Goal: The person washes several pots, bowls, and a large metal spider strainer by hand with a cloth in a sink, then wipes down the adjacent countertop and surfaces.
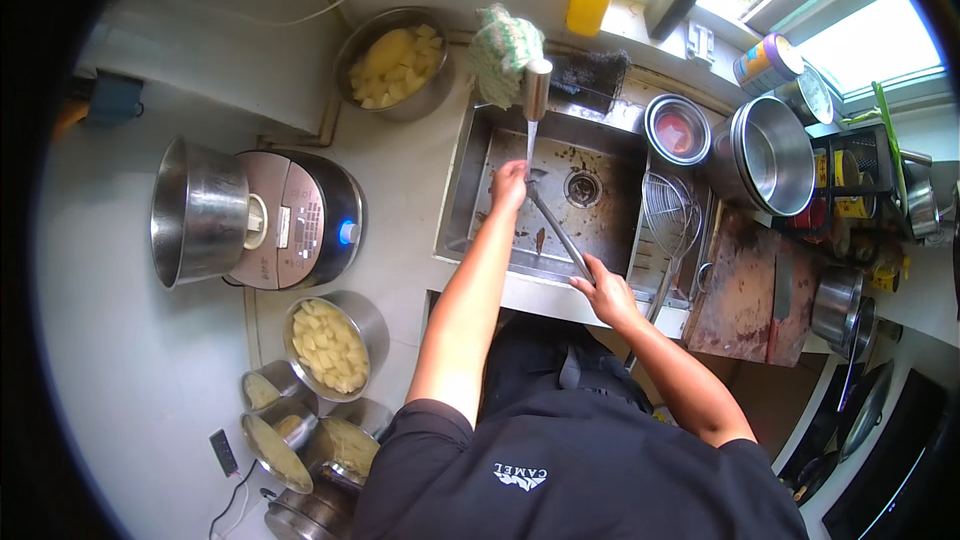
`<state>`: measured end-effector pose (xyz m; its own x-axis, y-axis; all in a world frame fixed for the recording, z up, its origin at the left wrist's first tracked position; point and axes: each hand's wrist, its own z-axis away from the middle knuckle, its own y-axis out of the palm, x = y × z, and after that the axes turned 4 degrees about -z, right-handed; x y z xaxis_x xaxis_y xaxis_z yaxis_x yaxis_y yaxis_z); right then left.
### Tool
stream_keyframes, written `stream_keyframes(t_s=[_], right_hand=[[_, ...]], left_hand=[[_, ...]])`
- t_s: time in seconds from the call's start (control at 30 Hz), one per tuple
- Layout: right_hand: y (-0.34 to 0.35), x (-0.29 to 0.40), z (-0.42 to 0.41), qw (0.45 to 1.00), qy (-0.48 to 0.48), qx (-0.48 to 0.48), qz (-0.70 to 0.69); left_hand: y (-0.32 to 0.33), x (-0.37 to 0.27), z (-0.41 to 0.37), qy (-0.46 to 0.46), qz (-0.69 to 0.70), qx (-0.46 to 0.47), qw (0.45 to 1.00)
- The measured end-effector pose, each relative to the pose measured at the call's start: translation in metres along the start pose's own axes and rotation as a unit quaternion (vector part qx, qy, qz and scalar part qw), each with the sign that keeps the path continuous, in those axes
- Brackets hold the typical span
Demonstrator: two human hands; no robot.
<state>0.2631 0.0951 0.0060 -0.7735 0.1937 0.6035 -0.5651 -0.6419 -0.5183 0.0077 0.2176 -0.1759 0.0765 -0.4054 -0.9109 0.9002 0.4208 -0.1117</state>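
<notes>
My right hand [611, 296] is closed around the long metal handle of a kitchen utensil [559, 225], possibly a ladle, which slants across the sink. Its small dark head lies under the running water [531, 139]. At that head is my left hand [510, 184], fingers bent; whether they grip it is hidden. Water falls from the faucet [537, 90] above. Brown scraps dot the floor of the stainless steel sink [499, 232], around the drain [583, 187].
Left of the sink stand pots of cut potatoes [394, 67] [330, 345] and a rice cooker [285, 217] with a steel pot [199, 214] on it. Rightward are a wire skimmer [673, 214], stacked steel pots [772, 154] and a cutting board [739, 285] bearing a knife [782, 289].
</notes>
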Motion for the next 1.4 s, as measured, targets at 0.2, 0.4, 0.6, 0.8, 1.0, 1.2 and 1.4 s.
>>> stream_keyframes(t_s=[0.2, 0.4, 0.6, 0.8, 1.0, 1.2, 1.4], right_hand=[[0.026, 0.019, 0.015, 0.778, 0.193, 0.131, -0.584], [0.016, 0.055, -0.027, 0.615, 0.198, 0.188, -0.739], [0.015, 0.051, -0.004, 0.694, 0.194, 0.139, -0.679], [0.008, 0.052, -0.026, 0.664, 0.182, 0.170, -0.705], [-0.005, 0.049, 0.024, 0.711, 0.192, 0.137, -0.662], [-0.005, 0.053, 0.041, 0.731, 0.192, 0.105, -0.646], [-0.011, 0.055, 0.052, 0.729, 0.207, 0.103, -0.644]], left_hand=[[0.031, -0.066, 0.000, -0.193, 0.139, 0.108, 0.965], [0.013, -0.083, -0.013, -0.149, 0.136, 0.146, 0.968], [-0.011, -0.105, -0.022, -0.111, 0.023, 0.096, 0.989], [-0.052, -0.113, -0.045, -0.073, 0.049, 0.010, 0.996], [-0.065, -0.125, -0.064, -0.081, 0.030, -0.011, 0.996], [-0.065, -0.127, -0.066, -0.038, 0.019, -0.018, 0.999], [-0.063, -0.137, -0.059, -0.035, 0.061, -0.042, 0.997]])
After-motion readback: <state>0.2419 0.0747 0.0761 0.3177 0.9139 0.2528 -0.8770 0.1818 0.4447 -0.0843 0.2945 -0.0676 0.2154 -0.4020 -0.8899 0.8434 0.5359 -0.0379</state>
